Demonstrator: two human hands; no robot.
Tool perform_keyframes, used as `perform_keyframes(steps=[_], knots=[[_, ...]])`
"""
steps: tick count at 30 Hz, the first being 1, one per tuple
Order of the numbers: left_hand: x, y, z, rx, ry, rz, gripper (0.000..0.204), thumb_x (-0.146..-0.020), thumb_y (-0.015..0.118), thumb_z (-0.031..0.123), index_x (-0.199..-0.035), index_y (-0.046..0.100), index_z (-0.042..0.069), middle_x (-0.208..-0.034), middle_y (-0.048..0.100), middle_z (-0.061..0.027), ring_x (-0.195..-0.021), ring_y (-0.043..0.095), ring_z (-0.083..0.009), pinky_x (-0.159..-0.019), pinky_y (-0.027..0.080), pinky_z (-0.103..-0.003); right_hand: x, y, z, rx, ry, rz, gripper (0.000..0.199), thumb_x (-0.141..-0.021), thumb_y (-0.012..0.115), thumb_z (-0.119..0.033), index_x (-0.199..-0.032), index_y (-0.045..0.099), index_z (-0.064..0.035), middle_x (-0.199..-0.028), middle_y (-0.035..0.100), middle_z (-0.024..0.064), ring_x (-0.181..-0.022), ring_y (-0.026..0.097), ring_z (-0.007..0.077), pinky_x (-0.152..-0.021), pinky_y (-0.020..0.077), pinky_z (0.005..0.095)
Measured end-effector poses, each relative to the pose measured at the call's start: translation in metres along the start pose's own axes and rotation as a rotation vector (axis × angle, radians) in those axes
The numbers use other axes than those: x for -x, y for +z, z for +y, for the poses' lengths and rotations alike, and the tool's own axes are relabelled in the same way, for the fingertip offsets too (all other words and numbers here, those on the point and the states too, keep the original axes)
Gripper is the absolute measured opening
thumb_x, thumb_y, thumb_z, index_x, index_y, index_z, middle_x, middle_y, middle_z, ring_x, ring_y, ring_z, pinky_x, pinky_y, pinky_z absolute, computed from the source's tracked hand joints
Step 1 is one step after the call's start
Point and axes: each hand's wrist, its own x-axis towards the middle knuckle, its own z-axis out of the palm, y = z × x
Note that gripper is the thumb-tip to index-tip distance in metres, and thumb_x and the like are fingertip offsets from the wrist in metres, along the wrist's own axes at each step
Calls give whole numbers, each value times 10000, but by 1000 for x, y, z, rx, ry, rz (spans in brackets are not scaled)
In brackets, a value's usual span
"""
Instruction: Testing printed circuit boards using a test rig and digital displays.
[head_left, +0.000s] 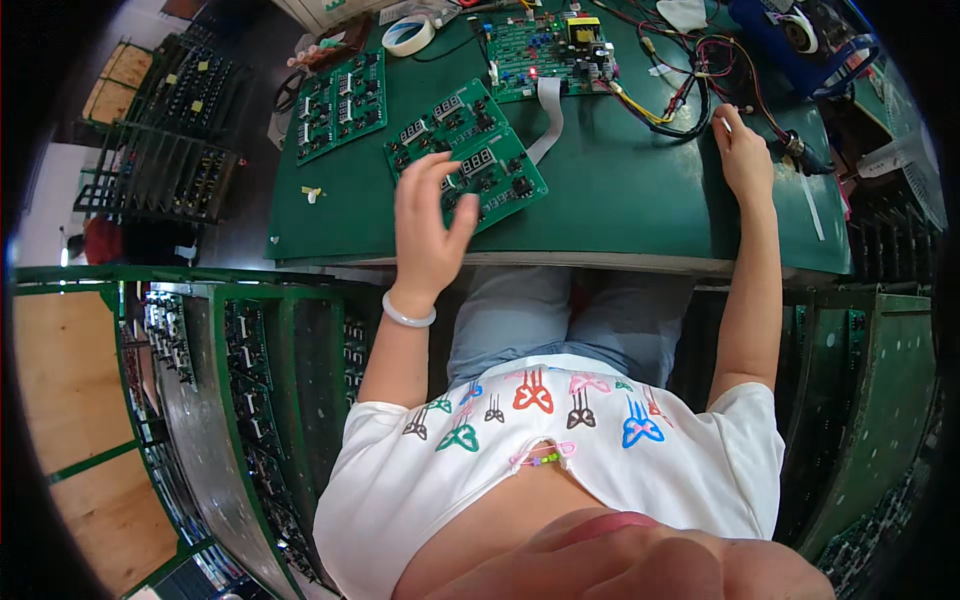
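At the table (620,190), the left hand (425,220) (fingers curved, thumb splayed) overhangs boards (512,187).

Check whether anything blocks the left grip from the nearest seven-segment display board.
Nothing visible does. The left grip is over the left part of that seven-segment display board; the pale ribbon cable lies off to the right, outside that gap.

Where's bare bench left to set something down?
Best patch: the green benchtop between the ribbon cable and the right hand. A smaller one lies left of the left hand, around a small scrap. Crowded: tangled wires back right, circuit boards left and centre-back.
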Motion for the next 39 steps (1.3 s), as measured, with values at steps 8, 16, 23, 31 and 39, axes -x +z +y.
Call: perform_keyframes(steps=[8, 16, 23, 31, 39], knots=[[-11, 11, 6, -253, 53, -242, 773, -665, 844, 258, -1332, 526, 30, -1261, 564, -169, -1162, 525, -358, -1016, 418, -441, 55, -11, -105, -626, -125, -164, 347, -964, 594, -347, -1081, 659, -28, -802, 691, 169, -710, 666, 303, -641, 504, 386], [2, 14, 26, -160, 66, -62, 928, -539, 888, 170, -1368, 503, 8, -1198, 538, -141, -1090, 514, -328, -980, 409, -430, 83, -2, -190, -956, -183, -479, 408, -951, 575, -365, -983, 706, 20, -810, 693, 200, -748, 677, 338, -695, 519, 397], [6, 17, 28, -176, 75, -10, 929, -518, 856, 132, -1370, 504, 16, -1190, 536, -138, -1093, 513, -321, -993, 401, -433, 87, -4, -203, -862, -181, -523, 468, -944, 576, -412, -907, 708, 36, -774, 683, 206, -729, 669, 354, -689, 515, 429], [1, 22, 26, -168, 112, 21, 913, -508, 839, 122, -1360, 524, 33, -1181, 539, -130, -1098, 515, -319, -995, 396, -433, 89, 0, -199, -991, -202, -619, 454, -943, 596, -416, -1024, 669, 25, -797, 674, 218, -786, 665, 367, -702, 501, 440], [14, -5, 20, 78, -51, 115, 926, -575, 874, 164, -1394, 481, -14, -1234, 487, -146, -1125, 539, -285, -979, 464, -376, 63, 16, -181, -536, -416, -288, 294, -904, 646, -308, -1156, 698, -167, -936, 629, 128, -854, 662, 319, -739, 530, 425]])
